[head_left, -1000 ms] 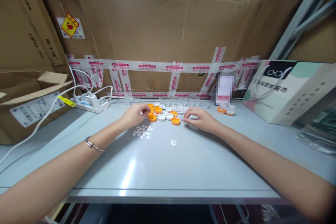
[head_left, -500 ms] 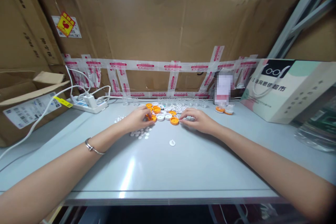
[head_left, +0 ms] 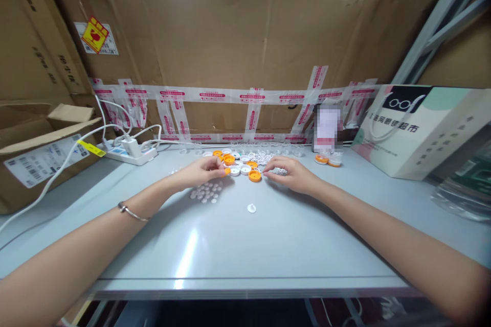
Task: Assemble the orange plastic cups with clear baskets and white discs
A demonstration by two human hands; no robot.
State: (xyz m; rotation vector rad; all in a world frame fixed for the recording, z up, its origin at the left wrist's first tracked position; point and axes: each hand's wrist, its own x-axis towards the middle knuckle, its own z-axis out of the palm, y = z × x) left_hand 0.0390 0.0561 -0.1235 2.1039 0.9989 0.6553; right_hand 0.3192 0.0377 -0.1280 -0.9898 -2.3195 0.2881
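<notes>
Thumb and fingers of my left hand [head_left: 205, 169] are pinched on an orange cap [head_left: 227, 171], its far side partly covered by the fingertips. My right hand [head_left: 286, 172] rests at the right of the cluster, fingers curved and a little apart from the thumb, nothing visible between them. Just left of its fingertips lies another orange cap [head_left: 254, 176], open side up. White round caps [head_left: 234, 170] and further orange caps [head_left: 229, 160] are bunched between the hands. Small white discs [head_left: 206, 192] lie scattered below my left hand. Nearer me is a single white piece [head_left: 251, 208].
Behind the caps are a pile of small white rings [head_left: 264, 157] and a row of clear small cups. Two orange-based clear containers [head_left: 328, 160] stand at right. A power strip [head_left: 132, 150], open carton [head_left: 42, 163], paper bag [head_left: 410, 133] and large bottle [head_left: 466, 189] flank the table.
My left hand has shifted slightly left and back, and the orange cap in its fingers has tilted and lifted. The right hand has hardly moved.
</notes>
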